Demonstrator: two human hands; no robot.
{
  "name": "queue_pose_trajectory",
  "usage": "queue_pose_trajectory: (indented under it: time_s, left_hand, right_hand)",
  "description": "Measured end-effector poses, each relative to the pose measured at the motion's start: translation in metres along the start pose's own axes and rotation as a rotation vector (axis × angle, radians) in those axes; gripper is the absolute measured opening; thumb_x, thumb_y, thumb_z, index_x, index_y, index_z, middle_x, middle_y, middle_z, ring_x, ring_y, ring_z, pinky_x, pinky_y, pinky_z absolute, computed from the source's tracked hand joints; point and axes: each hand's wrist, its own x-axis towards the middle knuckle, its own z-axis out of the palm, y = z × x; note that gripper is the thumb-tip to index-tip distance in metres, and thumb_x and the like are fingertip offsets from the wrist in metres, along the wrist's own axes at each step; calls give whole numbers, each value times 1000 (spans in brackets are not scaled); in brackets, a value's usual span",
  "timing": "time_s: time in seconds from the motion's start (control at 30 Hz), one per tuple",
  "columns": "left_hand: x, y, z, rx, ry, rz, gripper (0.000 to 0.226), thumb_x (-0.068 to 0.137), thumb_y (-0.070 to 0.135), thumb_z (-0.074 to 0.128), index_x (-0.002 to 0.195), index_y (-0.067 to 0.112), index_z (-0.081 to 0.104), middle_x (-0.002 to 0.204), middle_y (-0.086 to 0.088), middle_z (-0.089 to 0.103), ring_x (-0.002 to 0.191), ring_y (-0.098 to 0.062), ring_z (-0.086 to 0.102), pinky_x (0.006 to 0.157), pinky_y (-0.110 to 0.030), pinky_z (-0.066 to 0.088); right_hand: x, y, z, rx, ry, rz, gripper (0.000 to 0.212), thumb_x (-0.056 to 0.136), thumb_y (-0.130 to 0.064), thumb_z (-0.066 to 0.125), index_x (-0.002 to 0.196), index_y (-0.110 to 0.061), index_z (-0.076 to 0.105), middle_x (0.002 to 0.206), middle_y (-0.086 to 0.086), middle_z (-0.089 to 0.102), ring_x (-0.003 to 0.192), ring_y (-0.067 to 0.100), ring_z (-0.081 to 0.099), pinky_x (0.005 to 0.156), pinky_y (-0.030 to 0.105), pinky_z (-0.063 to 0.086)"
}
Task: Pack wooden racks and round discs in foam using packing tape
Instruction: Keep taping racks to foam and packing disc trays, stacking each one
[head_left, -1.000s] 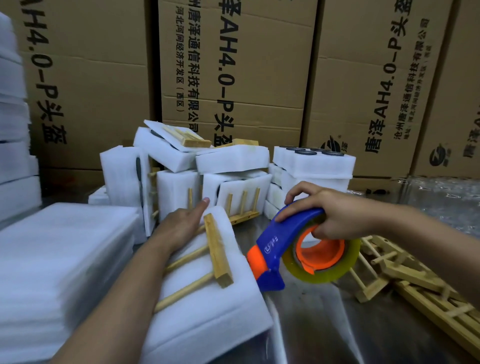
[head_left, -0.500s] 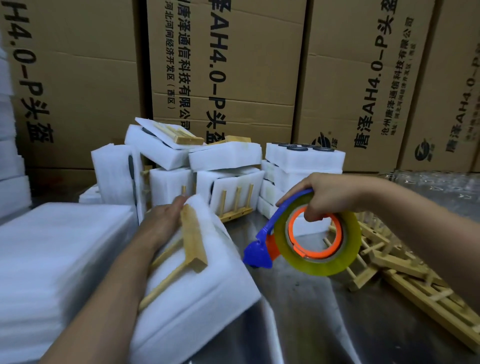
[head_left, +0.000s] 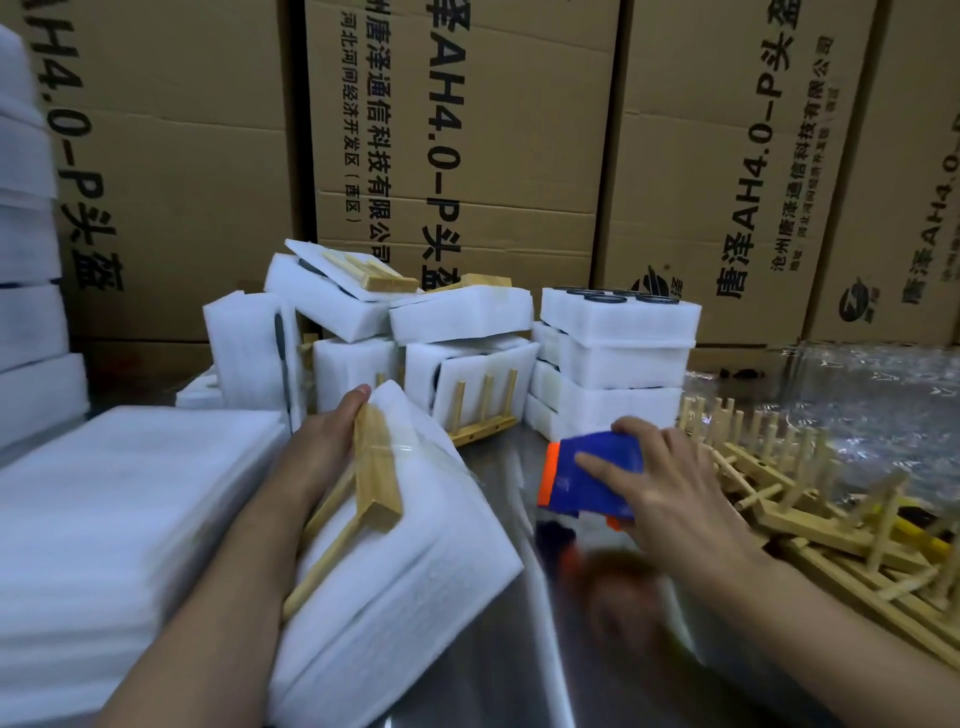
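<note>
Four cardboard cartons (head_left: 467, 156) stand along the far wall, the outer two cut off by the frame. Near left lies one thick stack of foam sheets (head_left: 119, 519), its edges blurred. Beside it on the steel desk (head_left: 509, 675) sits the foam bundle (head_left: 415, 561), and on top of it the wooden rack (head_left: 376, 467). The rack's base bar runs near to far, and two dowels show, pointing near-left toward the person; any others are hidden by the forearm. Farther back is a heap of packed foam bundles (head_left: 457, 322), overlapping too much to count, with four dark round discs (head_left: 602, 298) on the right stack. Loose racks (head_left: 810, 509) tangle at right, number unclear. The left hand (head_left: 322, 447) presses the bar's left side, one straight finger showing, its grip wide. The right hand (head_left: 675, 488) has its grip closed round the blue-and-orange tape dispenser (head_left: 587, 478); the roll is hidden beneath it
</note>
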Motion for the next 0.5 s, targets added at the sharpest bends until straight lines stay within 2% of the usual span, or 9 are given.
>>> queue_pose_trajectory:
  time_s: [0.07,0.17,0.23,0.27,0.3,0.37,0.43,0.5]
  left_hand:
    - [1,0,0,-1,0,2,25,89,61,39,71,52,56,108,-5,62,103,-25,56,100,-42,38]
    - [2,-1,0,-48,24,-24,32,85,65,42,67,46,60,103,-2,61,100,-24,56,95,-40,39]
    - [2,-2,0,-71,33,-51,39,77,71,44,65,39,64,96,0,62,95,-23,57,91,-39,40]
    - [2,-2,0,-75,31,-58,43,73,73,44,65,36,65,93,1,62,93,-22,57,89,-39,40]
    - [2,-2,-1,-78,30,-62,45,71,74,44,66,35,66,91,2,63,91,-21,57,88,-39,40]
    - [1,-2,-1,-94,31,-70,47,67,75,44,68,33,66,91,2,64,90,-20,59,84,-37,40]
    - [0,0,-2,-110,28,-76,49,62,76,45,68,33,66,92,1,65,89,-19,60,82,-36,41]
    - [-2,0,-2,-99,21,-69,49,62,76,44,69,33,65,97,-1,65,94,-21,59,88,-38,41]
  right_hand:
    - [-17,-2,7,20,-16,51,79,30,-33,94,105,-20,74,110,21,62,78,40,62,60,48,53]
    - [-38,-8,13,109,21,44,63,55,-56,75,110,-25,71,118,16,57,91,36,56,69,48,52]
    - [-46,-13,12,179,73,21,46,73,-49,59,111,-27,70,118,14,57,95,29,48,71,45,50]
    - [-48,-14,13,206,103,17,39,76,-40,59,110,-27,71,115,14,59,95,28,48,71,44,49]
    - [-51,-14,15,228,111,16,35,75,-30,65,108,-26,72,113,14,61,94,29,51,70,45,50]
    - [-56,-14,19,235,57,2,43,63,-15,82,103,-27,74,108,14,63,89,34,60,69,46,51]
    - [-58,-14,17,256,-19,8,49,55,-11,89,99,-28,75,107,12,63,88,36,63,70,46,51]
    - [-54,-16,8,300,-63,51,43,59,-15,87,98,-29,76,107,10,63,93,34,61,74,47,49]
